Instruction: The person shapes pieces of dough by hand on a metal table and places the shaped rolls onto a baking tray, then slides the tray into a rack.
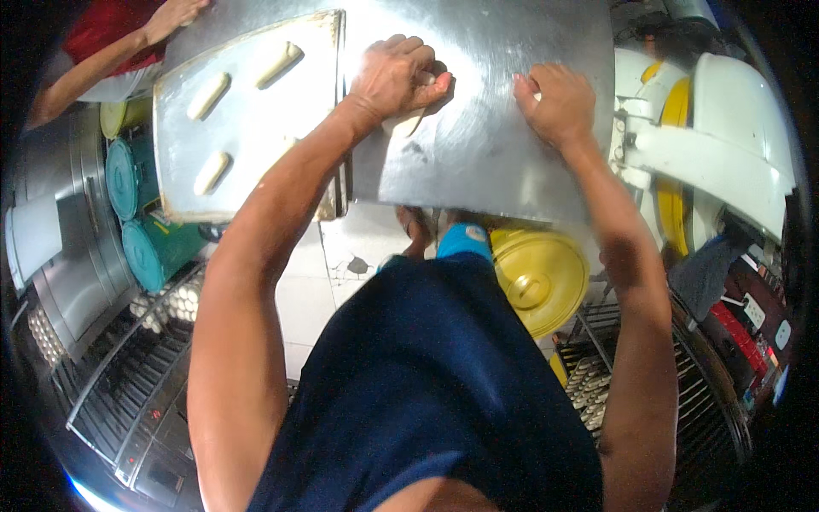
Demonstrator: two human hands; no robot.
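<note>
On the shiny metal table (pixel 482 162), my left hand (pixel 399 78) is closed, its fingers curled round a piece of pale dough (pixel 405 125). Part of that dough hangs out below the palm and lies against the tabletop. Farther right, my right hand (pixel 559 104) is curled too, low over the metal. A small pale spot shows by its thumb, but its contents are mostly hidden. To the left, a flat baking tray (pixel 256 175) bears several rolled dough pieces, among them an upper roll (pixel 279 66). My left forearm covers part of the tray.
Another person's hand (pixel 175 19) rests by the table's far left edge. Teal lidded bins (pixel 147 256) stand at left, and a yellow lidded bin (pixel 539 282) is under the table's near edge. A white machine (pixel 717 162) stands close on the right. Wire racks (pixel 128 384) flank me.
</note>
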